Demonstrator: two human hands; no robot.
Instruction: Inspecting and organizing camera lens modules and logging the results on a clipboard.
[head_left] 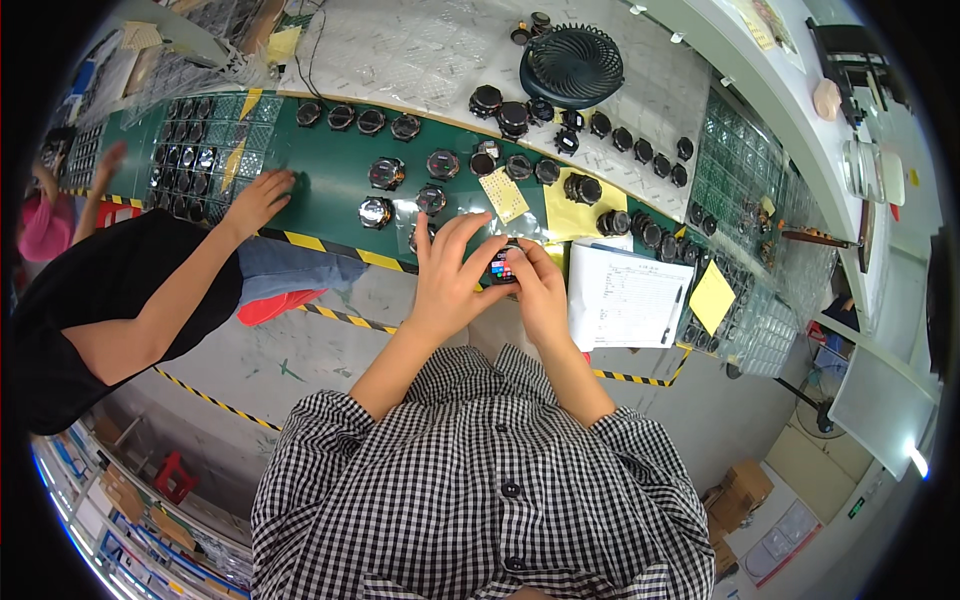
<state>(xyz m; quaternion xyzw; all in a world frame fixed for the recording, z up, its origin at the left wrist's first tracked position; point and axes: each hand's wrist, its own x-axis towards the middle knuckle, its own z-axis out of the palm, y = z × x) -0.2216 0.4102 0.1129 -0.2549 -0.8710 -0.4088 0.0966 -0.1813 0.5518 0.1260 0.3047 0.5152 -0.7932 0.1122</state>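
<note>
I have a small round smartwatch [501, 267] grasped between both hands, its lit screen showing coloured icons. My left grip [455, 275] closes on its left side, thumb at the lower edge and the outer fingers spread away. My right grip [538, 285] closes on it from the right, a digit covering part of the screen. The watch sits just in front of my checked shirt [480, 440], at the near edge of the green bench [325, 180].

Straight beyond my grip lies a yellowish sticker sheet [504, 195]; farther off stands a dark fan [571, 65]. Ahead and to the left, dark round watches [386, 173] lie spaced apart. Just right of my grip are printed papers [620, 300] with a pen [677, 303] on them, then a yellow note [712, 298]. Well to my left is another person's hand [258, 203].
</note>
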